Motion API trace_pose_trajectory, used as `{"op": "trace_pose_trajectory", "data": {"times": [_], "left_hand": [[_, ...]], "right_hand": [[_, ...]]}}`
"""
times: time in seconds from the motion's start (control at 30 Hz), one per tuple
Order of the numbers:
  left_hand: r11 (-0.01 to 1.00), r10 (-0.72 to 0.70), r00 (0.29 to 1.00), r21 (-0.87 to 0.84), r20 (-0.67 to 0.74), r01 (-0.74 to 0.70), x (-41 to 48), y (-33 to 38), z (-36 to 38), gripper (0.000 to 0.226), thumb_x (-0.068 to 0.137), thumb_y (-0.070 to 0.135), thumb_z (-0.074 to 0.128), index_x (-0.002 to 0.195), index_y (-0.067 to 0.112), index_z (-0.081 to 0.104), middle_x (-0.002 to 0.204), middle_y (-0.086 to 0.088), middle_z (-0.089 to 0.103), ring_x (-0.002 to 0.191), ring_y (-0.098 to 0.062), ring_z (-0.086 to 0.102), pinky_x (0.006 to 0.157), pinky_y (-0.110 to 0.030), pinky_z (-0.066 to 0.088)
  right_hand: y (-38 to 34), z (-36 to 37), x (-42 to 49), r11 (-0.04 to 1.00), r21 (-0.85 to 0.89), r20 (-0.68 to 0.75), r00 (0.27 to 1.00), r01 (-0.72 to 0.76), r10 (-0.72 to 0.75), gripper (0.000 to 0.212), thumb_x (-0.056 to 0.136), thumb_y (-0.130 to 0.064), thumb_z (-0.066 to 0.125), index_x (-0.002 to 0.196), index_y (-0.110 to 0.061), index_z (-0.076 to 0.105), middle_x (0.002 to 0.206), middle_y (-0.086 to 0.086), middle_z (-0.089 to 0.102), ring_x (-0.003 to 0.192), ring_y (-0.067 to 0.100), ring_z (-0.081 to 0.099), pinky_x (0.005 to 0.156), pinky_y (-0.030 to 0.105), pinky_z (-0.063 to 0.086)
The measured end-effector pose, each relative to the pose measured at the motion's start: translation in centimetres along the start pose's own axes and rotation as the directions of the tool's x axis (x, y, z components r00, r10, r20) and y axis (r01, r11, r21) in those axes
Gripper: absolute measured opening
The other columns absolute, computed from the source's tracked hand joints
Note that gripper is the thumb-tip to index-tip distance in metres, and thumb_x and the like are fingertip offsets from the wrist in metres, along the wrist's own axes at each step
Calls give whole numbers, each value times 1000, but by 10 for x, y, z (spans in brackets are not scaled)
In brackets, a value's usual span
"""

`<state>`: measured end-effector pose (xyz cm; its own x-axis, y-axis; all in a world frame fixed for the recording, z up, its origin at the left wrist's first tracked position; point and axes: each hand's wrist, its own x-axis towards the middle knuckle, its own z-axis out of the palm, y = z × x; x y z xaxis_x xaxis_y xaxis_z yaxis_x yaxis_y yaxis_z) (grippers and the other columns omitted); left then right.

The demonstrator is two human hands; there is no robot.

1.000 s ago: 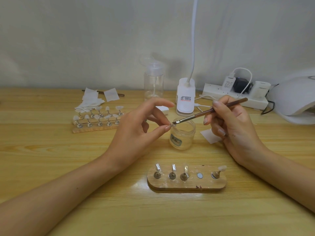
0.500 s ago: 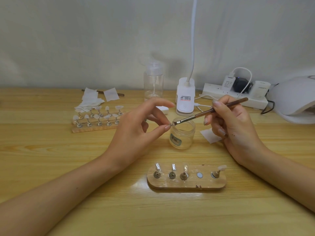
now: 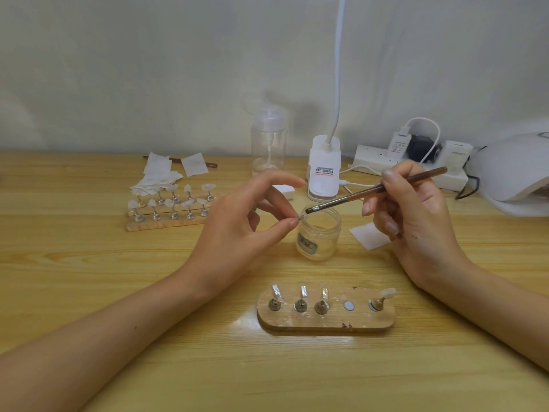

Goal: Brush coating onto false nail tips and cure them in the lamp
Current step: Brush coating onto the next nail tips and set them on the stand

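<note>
My left hand (image 3: 237, 224) pinches a small clear nail tip (image 3: 303, 217) on its holder between thumb and finger, just left of the open glass jar (image 3: 319, 236). My right hand (image 3: 416, 215) grips a brown-handled brush (image 3: 377, 190), whose bristles touch the nail tip above the jar's rim. Near me lies an oval wooden stand (image 3: 326, 321) carrying several nail tips on metal pegs, with one bare magnet spot (image 3: 348, 305). The white curing lamp (image 3: 517, 173) sits at the far right.
A second wooden stand (image 3: 166, 224) with several nail tips stands at back left, beside white wipes (image 3: 157, 176). A clear pump bottle (image 3: 269, 144), a white clip lamp (image 3: 323, 173) and a power strip (image 3: 410, 165) line the back. A white pad (image 3: 368, 236) lies under my right hand.
</note>
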<state>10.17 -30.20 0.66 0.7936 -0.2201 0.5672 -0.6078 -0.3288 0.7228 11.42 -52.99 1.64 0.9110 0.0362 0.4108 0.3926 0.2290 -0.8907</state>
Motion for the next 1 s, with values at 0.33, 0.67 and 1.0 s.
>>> {"op": "trace_pose_trajectory", "data": {"times": [0.33, 0.67, 1.0], "left_hand": [[1000, -6, 1000, 3, -11, 6, -1, 3, 1, 53, 89, 7, 75, 133, 28, 55, 87, 9, 71, 86, -13, 68, 60, -44, 42], [999, -29, 1000, -42, -7, 29, 0, 2, 2, 56, 88, 5, 75, 135, 28, 54, 85, 8, 70, 83, -15, 69, 59, -44, 40], [999, -25, 1000, -33, -7, 25, 0, 1, 2, 55, 88, 5, 75, 134, 28, 56, 84, 9, 70, 80, -9, 66, 57, -37, 42]], "right_hand": [[0, 0, 0, 997, -75, -35, 999, -3, 0, 18, 91, -32, 58, 77, -23, 51, 62, 7, 63, 40, 11, 33, 41, 18, 26], [0, 2, -1, 996, -89, -19, 1000, -4, 2, 19, 88, -32, 57, 81, -17, 47, 61, 7, 63, 40, 11, 33, 41, 20, 23], [-2, 3, -2, 996, -74, 4, 999, 47, -47, 18, 91, -31, 56, 81, -18, 49, 61, 6, 63, 41, 10, 34, 40, 17, 27]]}}
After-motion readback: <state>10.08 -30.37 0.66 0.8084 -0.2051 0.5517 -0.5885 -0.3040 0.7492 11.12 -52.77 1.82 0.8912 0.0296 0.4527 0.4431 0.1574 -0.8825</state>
